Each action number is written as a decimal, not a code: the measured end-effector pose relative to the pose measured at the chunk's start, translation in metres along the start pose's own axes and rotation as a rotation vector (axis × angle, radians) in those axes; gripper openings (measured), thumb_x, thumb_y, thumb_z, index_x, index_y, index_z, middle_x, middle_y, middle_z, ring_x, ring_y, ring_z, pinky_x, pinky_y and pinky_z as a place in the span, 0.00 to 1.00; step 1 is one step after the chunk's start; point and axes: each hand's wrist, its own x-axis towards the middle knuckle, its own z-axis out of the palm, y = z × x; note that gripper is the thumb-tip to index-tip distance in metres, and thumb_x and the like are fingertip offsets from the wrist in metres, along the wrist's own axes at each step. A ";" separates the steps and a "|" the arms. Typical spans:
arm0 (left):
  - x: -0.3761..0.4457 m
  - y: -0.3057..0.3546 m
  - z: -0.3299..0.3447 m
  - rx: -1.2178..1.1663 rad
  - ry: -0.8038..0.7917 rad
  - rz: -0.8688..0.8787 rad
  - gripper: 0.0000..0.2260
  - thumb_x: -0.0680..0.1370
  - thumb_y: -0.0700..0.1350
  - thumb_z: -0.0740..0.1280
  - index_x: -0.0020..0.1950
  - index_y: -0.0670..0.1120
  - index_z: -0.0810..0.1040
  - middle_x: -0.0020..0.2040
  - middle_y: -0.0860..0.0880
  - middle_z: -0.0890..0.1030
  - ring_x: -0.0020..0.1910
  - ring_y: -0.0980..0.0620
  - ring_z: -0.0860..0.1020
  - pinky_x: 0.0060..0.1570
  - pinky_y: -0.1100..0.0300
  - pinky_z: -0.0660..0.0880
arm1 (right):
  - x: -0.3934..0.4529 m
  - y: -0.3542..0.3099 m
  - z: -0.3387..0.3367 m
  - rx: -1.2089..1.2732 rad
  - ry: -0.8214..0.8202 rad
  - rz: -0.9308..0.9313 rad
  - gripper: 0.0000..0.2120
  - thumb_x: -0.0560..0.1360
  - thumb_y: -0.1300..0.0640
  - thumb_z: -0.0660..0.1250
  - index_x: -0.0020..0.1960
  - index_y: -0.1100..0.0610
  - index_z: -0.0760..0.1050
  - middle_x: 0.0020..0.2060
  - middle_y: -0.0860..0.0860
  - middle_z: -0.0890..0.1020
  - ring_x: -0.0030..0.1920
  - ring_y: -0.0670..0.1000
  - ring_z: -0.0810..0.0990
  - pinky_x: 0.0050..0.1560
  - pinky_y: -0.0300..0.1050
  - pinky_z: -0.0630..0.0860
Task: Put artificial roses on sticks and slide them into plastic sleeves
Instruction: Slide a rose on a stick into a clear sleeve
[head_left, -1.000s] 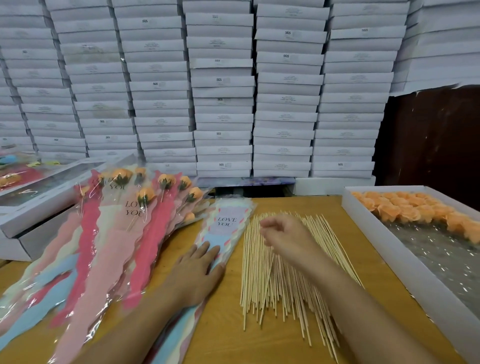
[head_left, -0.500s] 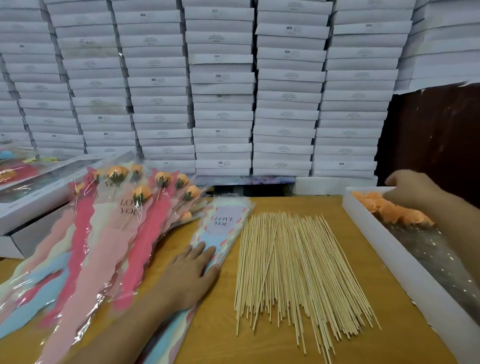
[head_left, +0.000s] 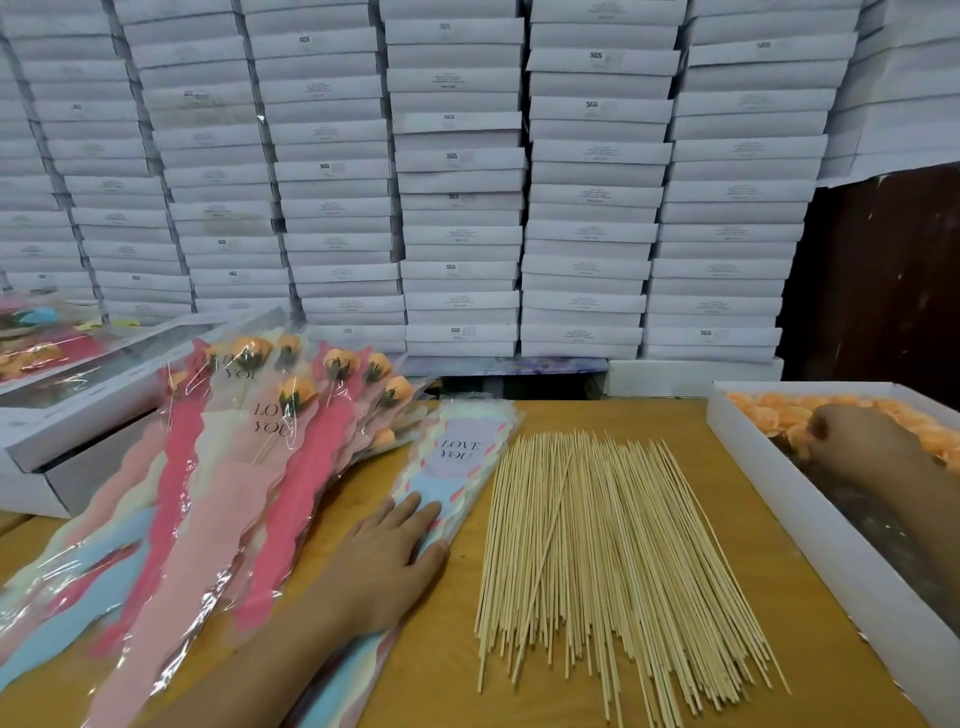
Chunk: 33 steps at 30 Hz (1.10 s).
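Observation:
A spread pile of thin wooden sticks (head_left: 597, 545) lies in the middle of the wooden table. To the right, loose orange artificial roses (head_left: 769, 413) fill the far end of a long white box (head_left: 779, 499). My right hand (head_left: 852, 441) is down inside that box among the roses; its fingers are hidden, so any hold on a rose cannot be seen. My left hand (head_left: 395, 551) rests flat, fingers straight, on a stack of empty "LOVE YOU" plastic sleeves (head_left: 460, 452) left of the sticks.
Several finished sleeved roses (head_left: 260, 467) fan out across the table's left side, partly over white boxes (head_left: 78, 431). A tall wall of stacked white boxes (head_left: 457, 208) stands behind the table. A dark panel (head_left: 883, 286) is at the back right.
My right hand left the sticks, swung right to the rose box and has now sunk lower among the roses. My left hand has stayed on the sleeves.

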 end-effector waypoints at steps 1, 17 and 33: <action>0.000 0.000 0.000 0.000 0.000 0.001 0.28 0.83 0.64 0.49 0.82 0.59 0.51 0.83 0.55 0.50 0.82 0.52 0.47 0.80 0.52 0.47 | -0.002 -0.001 -0.001 -0.011 0.012 0.009 0.02 0.78 0.60 0.65 0.47 0.56 0.76 0.38 0.53 0.77 0.39 0.54 0.75 0.36 0.46 0.71; -0.012 0.011 -0.013 -0.057 0.286 0.159 0.26 0.83 0.61 0.57 0.78 0.51 0.67 0.75 0.51 0.70 0.73 0.54 0.67 0.72 0.59 0.61 | -0.064 -0.128 -0.093 0.397 -0.010 -0.415 0.03 0.75 0.56 0.68 0.48 0.54 0.79 0.42 0.52 0.80 0.42 0.53 0.78 0.43 0.46 0.73; -0.020 0.019 -0.012 -0.608 0.194 0.416 0.10 0.72 0.64 0.70 0.50 0.63 0.82 0.39 0.58 0.82 0.37 0.61 0.76 0.36 0.69 0.69 | -0.215 -0.220 -0.035 0.564 -0.306 -0.739 0.07 0.74 0.53 0.72 0.52 0.48 0.81 0.46 0.45 0.83 0.46 0.44 0.80 0.46 0.43 0.79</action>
